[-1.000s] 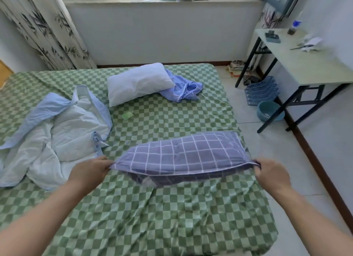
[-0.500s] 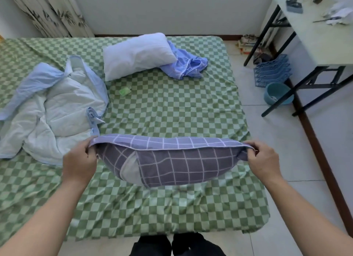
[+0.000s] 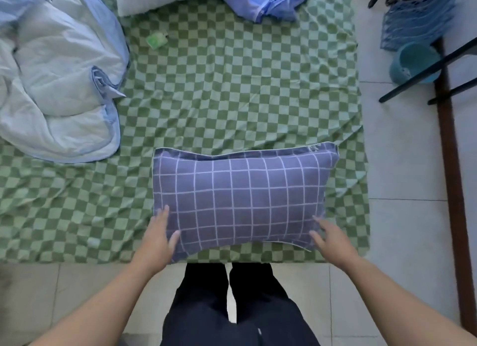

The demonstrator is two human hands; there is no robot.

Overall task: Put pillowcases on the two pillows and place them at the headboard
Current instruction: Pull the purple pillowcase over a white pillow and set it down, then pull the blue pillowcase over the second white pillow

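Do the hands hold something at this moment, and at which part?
Nothing is gripped. The left hand and right hand lie open with straight fingers on the near corners of the pillow, which rests on the bed.

I can find almost nothing to read here. The only mark is a small white embroidered sign on the purple grid-patterned pillowcase (image 3: 240, 198), at its far right corner, but it is too small and blurred for me to tell the letters. No other label, brand or number is legible around that pillowcase.
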